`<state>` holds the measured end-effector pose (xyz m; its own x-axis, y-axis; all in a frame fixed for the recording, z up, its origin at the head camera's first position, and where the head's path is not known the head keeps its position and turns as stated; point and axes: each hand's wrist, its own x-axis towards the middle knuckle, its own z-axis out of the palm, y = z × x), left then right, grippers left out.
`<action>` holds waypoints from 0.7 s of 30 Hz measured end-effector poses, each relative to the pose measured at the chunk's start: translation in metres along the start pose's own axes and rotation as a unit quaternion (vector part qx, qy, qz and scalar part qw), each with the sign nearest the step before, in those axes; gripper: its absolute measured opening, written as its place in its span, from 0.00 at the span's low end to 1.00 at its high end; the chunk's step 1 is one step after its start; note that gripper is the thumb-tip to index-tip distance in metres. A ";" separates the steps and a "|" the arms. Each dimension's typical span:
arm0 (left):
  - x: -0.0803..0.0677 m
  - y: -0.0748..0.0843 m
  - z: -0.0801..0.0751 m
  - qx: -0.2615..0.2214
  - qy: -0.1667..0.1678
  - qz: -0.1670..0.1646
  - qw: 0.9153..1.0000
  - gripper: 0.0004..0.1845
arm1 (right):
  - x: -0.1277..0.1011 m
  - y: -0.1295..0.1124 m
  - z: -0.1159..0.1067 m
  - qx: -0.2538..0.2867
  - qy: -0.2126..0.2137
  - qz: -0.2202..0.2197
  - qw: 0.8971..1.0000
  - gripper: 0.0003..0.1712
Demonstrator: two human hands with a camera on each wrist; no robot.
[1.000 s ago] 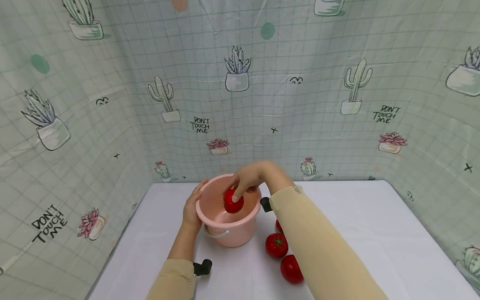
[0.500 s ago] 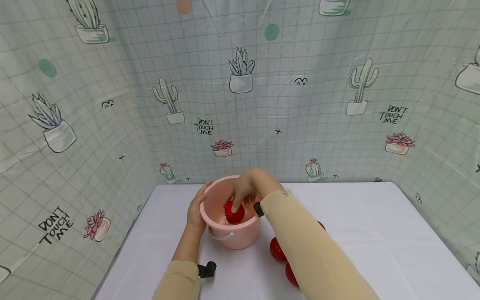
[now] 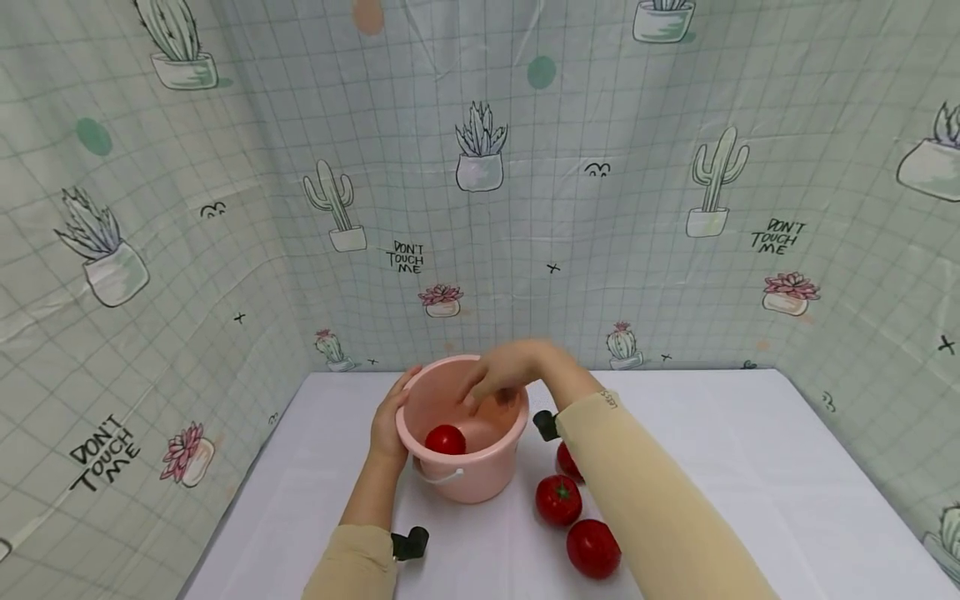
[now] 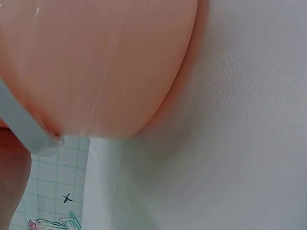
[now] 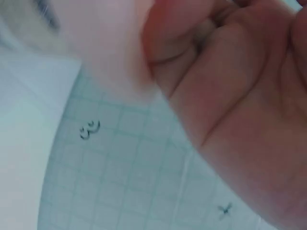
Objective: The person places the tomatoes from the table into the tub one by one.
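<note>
A pink bucket (image 3: 472, 475) with a white handle stands on the table, and a red tomato (image 3: 446, 439) lies inside it at the near left. My left hand (image 3: 387, 425) holds the bucket's left side, its fingers bent along the outside near the rim. In the left wrist view the bucket wall (image 4: 96, 62) and its handle (image 4: 29, 127) fill the upper left. Above the bucket's opening, my right hand (image 3: 510, 371) is apart from the tomato and holds nothing, fingers loosely bent. The right wrist view shows the palm (image 5: 230, 91) beside the blurred bucket edge (image 5: 110, 57).
To the right of the bucket sit more tomatoes: one (image 3: 558, 500) in the middle, one (image 3: 592, 548) nearer, and one (image 3: 568, 461) partly behind the right sleeve. The white table (image 3: 705, 450) meets a cactus-print cloth (image 3: 555, 225) at the back.
My right hand lowered the tomato into the bucket and let it go. It has since risen back up and right, and the tomato now lies at the near left inside.
</note>
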<state>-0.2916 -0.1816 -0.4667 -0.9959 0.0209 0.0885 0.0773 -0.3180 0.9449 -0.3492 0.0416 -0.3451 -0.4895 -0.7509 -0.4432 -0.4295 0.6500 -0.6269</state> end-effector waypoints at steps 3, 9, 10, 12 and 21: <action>0.000 -0.001 0.001 0.000 -0.005 -0.001 1.000 0.29 | -0.020 0.010 0.000 0.014 0.042 -0.018 0.999 0.24; -0.001 0.001 0.000 0.003 -0.004 0.002 1.000 0.29 | -0.066 0.038 0.005 0.029 0.102 -0.032 0.994 0.22; -0.001 0.001 0.000 0.005 -0.006 0.001 1.000 0.29 | -0.073 0.045 0.008 0.033 0.111 -0.035 0.993 0.21; -0.001 0.001 -0.001 0.004 -0.006 0.002 1.000 0.29 | -0.089 0.058 0.014 0.049 0.126 -0.042 0.990 0.20; -0.002 0.002 0.001 0.005 -0.004 -0.008 1.000 0.29 | -0.147 0.110 0.059 0.092 0.177 -0.028 0.979 0.19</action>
<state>-0.2897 -0.1815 -0.4651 -0.9966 0.0346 0.0754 0.0611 -0.3080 0.9494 -0.2798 0.2162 -0.3867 -0.7160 -0.6756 -0.1755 -0.3350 0.5531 -0.7628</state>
